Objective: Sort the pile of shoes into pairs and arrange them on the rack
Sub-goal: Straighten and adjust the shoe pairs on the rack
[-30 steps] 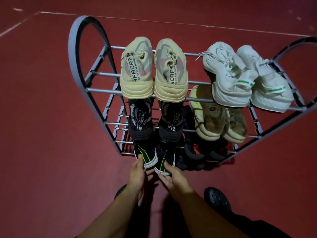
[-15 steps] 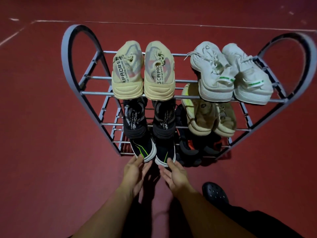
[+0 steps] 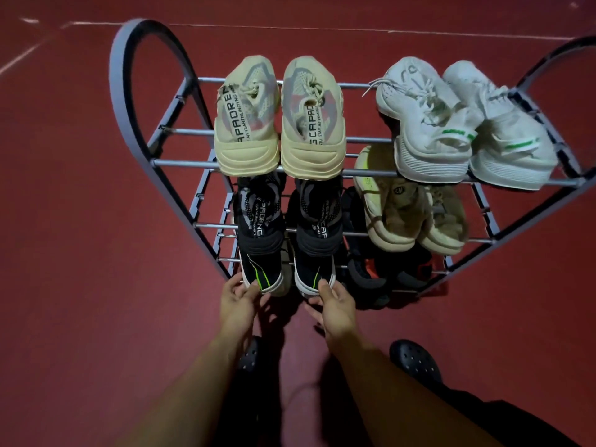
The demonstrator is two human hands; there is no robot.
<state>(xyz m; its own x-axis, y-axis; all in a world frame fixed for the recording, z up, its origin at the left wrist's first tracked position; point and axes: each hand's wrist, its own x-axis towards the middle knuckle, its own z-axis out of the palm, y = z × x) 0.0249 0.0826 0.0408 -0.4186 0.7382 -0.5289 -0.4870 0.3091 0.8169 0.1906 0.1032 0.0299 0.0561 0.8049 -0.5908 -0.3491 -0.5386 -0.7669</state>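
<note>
A grey metal shoe rack (image 3: 129, 91) stands on the red floor with three tiers. The top tier holds a beige pair (image 3: 246, 124) and a white pair (image 3: 429, 124). On the middle tier sit a black lettered pair (image 3: 259, 217) and an olive pair (image 3: 393, 204). The bottom tier carries a black pair with green stripes, left shoe (image 3: 261, 269) and right shoe (image 3: 311, 272), beside a black-and-red pair (image 3: 367, 275). My left hand (image 3: 240, 298) grips the left striped shoe's heel. My right hand (image 3: 333, 306) has its thumb on the right striped shoe's heel.
My feet in black perforated clogs (image 3: 416, 361) stand just in front of the rack. Red floor with a white painted line (image 3: 290, 27) lies behind and around the rack. The rack's arched ends rise at both sides.
Half a second ago both hands hung just short of the striped shoes' heels; now they are on the heels again. The view has shifted slightly.
</note>
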